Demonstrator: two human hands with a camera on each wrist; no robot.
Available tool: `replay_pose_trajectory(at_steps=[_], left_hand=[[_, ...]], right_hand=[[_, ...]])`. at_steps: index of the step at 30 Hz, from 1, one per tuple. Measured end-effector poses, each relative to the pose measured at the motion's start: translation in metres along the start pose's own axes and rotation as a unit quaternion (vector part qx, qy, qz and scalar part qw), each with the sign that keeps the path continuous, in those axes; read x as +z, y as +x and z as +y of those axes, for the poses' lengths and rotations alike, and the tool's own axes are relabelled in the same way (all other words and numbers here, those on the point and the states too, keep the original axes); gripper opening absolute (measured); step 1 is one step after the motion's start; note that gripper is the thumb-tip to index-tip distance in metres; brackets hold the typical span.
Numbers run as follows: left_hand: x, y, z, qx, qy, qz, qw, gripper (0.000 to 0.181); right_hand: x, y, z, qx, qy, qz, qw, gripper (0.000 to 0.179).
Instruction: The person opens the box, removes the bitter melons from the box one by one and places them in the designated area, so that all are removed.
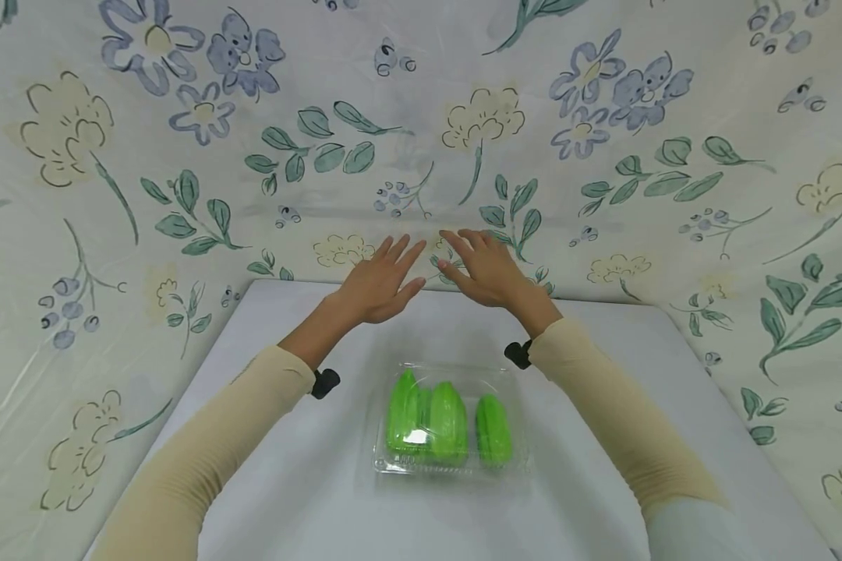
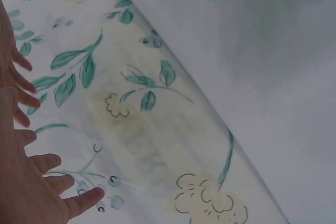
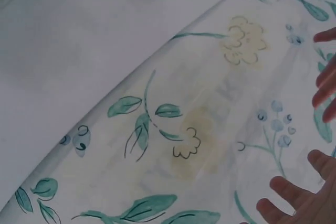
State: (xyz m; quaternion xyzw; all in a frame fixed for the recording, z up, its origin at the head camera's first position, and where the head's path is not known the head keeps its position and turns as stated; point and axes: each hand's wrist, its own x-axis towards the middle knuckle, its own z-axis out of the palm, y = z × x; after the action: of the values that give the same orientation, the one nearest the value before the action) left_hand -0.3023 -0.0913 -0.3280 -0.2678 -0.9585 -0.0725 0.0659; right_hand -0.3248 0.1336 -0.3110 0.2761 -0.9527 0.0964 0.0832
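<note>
My left hand (image 1: 382, 282) and right hand (image 1: 486, 271) are raised above the far edge of the table, fingers spread, with nothing in either one. Nearer to me, between the forearms, a clear plastic clamshell box (image 1: 463, 470) lies on the table. Through its lid show bright green, ridged pieces, among them a left one (image 1: 403, 413), a middle one (image 1: 447, 425) and a right one (image 1: 493, 431); their exact kind is unclear. Both wrist views catch the spread fingers of the left hand (image 2: 37, 182) and right hand (image 3: 310, 198), apart from the box.
The white table (image 1: 295, 475) has its far edge just below the hands. Behind it hangs a floral sheet (image 1: 428, 171), which also runs along both sides. A small black device sits on the left wrist (image 1: 325, 383) and another on the right wrist (image 1: 518, 354).
</note>
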Motion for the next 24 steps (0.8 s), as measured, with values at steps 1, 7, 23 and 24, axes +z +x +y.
replay_pose_trajectory(at_steps=[1,7,23,24], left_hand=[[0.002,-0.005,0.000,0.005,0.000,-0.001,1.0000,0.067],[0.024,-0.041,0.000,0.033,-0.024,0.002,0.9992,0.068],[0.051,-0.135,-0.009,0.019,-0.079,0.024,0.9964,0.071],[0.053,-0.139,-0.010,0.016,-0.080,0.022,0.9964,0.071]], right_hand=[[0.000,-0.003,-0.003,-0.007,0.003,-0.004,1.0000,0.063],[0.002,-0.024,-0.021,-0.039,0.020,-0.019,0.9988,0.062],[0.026,-0.086,-0.060,-0.119,0.021,-0.045,0.9916,0.062],[0.028,-0.088,-0.062,-0.120,0.019,-0.049,0.9915,0.063]])
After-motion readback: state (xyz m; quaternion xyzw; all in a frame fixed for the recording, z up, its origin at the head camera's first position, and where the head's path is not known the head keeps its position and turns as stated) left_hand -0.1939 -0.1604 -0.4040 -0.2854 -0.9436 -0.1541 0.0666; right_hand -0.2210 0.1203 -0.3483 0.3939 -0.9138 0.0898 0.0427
